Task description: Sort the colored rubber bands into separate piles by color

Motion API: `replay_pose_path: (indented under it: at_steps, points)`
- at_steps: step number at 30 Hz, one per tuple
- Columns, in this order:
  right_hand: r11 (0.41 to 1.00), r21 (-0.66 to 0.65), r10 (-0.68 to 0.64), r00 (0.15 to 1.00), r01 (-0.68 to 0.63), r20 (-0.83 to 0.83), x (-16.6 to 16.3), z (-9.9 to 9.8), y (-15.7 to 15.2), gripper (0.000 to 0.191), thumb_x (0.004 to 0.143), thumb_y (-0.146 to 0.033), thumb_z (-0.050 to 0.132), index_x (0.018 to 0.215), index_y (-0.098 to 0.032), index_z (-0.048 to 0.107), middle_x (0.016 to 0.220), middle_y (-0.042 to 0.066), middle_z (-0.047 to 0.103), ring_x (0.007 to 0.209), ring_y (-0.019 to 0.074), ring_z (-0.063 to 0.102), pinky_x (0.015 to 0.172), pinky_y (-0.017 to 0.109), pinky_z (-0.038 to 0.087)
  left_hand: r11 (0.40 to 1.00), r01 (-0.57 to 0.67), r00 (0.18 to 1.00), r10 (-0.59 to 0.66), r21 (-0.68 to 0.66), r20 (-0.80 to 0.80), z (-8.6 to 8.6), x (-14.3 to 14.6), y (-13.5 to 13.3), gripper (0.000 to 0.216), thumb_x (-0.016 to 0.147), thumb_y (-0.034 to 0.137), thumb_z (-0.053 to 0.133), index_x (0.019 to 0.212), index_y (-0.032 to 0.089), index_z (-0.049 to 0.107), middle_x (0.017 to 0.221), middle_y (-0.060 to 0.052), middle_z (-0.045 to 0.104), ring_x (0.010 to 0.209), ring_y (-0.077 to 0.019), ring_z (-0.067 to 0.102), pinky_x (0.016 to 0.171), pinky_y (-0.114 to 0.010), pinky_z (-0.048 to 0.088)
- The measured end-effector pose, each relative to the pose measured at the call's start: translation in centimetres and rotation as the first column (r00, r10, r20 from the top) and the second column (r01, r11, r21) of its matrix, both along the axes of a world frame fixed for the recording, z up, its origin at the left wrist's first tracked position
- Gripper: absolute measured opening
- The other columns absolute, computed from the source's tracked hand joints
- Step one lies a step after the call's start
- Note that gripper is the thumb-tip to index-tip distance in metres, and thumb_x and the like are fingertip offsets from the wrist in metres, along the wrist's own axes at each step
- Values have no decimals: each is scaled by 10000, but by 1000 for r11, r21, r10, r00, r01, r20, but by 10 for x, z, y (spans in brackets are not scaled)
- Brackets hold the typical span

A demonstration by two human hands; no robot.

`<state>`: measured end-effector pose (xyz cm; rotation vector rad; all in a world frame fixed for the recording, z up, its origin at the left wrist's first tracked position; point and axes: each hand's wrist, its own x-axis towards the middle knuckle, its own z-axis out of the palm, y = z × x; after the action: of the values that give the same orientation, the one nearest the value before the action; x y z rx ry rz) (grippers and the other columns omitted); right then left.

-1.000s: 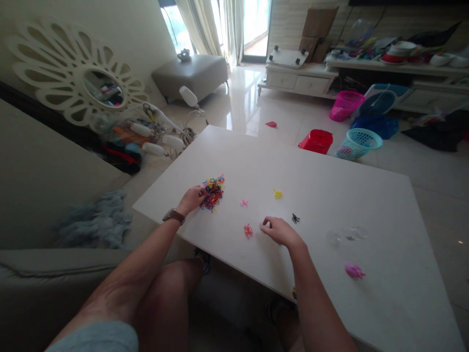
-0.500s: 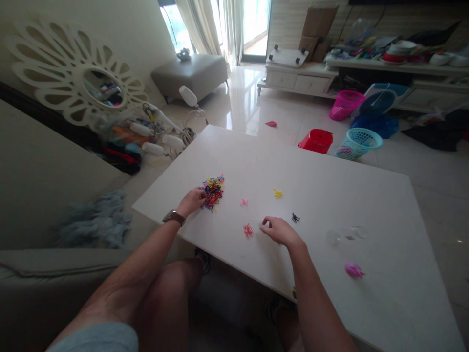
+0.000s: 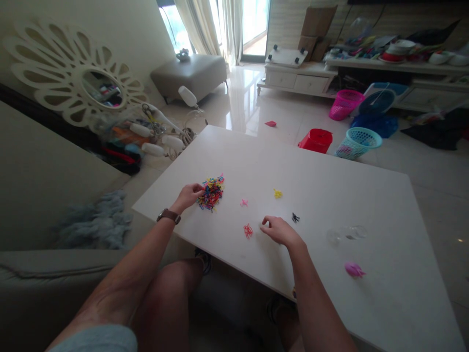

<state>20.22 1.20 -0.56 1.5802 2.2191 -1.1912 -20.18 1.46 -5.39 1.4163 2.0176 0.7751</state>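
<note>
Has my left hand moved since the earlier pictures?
Yes, slightly: your left hand has shifted leftward, toward the left corner of the white table.

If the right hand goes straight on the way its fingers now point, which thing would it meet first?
Probably the small red bunch on the white table, which lies just ahead of the right hand; the hand's height is unclear, so it might pass above.
</note>
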Motion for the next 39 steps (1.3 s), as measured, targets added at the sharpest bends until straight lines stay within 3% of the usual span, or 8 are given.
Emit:
replay_pose_path:
  at_steps: [5,7,10,14,17,24,30,39]
  points:
    - [1000,23,-2,1000,2,-8,1,-6,1,246,906,-313,606,1082,-188,724,959,77,748,842,185,664,764,270,440,995,-96,960,99,-25,260,8,17,-1,381,609,461,788,821,149,735,781,-67,754,730,-199,664,692,-304,498]
    - [998,63,-30,999,32,-44,1,-5,2,217,899,-305,616,1050,-195,724,917,65,750,826,180,667,768,270,444,992,-120,910,123,-31,395,17,41,-3,395,604,460,811,830,147,729,821,-79,763,749,-201,675,713,-317,519]
    - [976,142,-126,963,163,-238,-2,0,5,175,906,-309,618,988,-195,721,841,45,742,778,162,666,754,263,462,1000,-4,831,12,-16,556,34,94,-10,383,663,439,819,903,153,735,951,-112,779,818,-211,695,752,-335,541]
    - [931,68,-247,755,359,-608,-8,8,5,253,887,-358,663,1073,-192,706,895,49,760,817,160,697,774,265,529,989,144,737,-117,15,665,50,168,-22,308,745,421,786,916,167,750,965,-122,778,821,-203,688,784,-354,547]
    - [920,-21,-281,623,391,-730,-11,8,2,344,838,-400,737,1117,-201,709,955,65,779,874,190,727,817,310,570,987,160,630,-106,5,769,52,201,-29,308,729,400,813,911,162,743,887,-90,768,769,-175,670,757,-328,530]
    - [898,-18,-293,569,439,-768,-11,-3,0,177,830,-377,758,875,-206,770,817,52,778,774,208,736,771,333,577,993,112,565,-43,-25,824,48,205,-31,348,663,379,888,879,152,735,799,-53,754,724,-159,671,729,-298,504]
    - [911,11,-262,601,411,-755,-13,-2,0,190,816,-369,777,916,-207,769,863,55,785,803,207,740,786,331,589,996,82,556,-8,-45,831,53,204,-30,367,649,375,900,879,148,728,810,-64,763,750,-170,693,755,-305,519]
    - [865,119,-254,629,488,-735,-7,-2,-4,142,854,-342,731,858,-205,765,816,43,771,753,190,720,746,309,562,997,71,558,-17,-27,829,54,209,-29,334,683,399,869,849,143,734,817,-63,752,743,-168,704,772,-313,542]
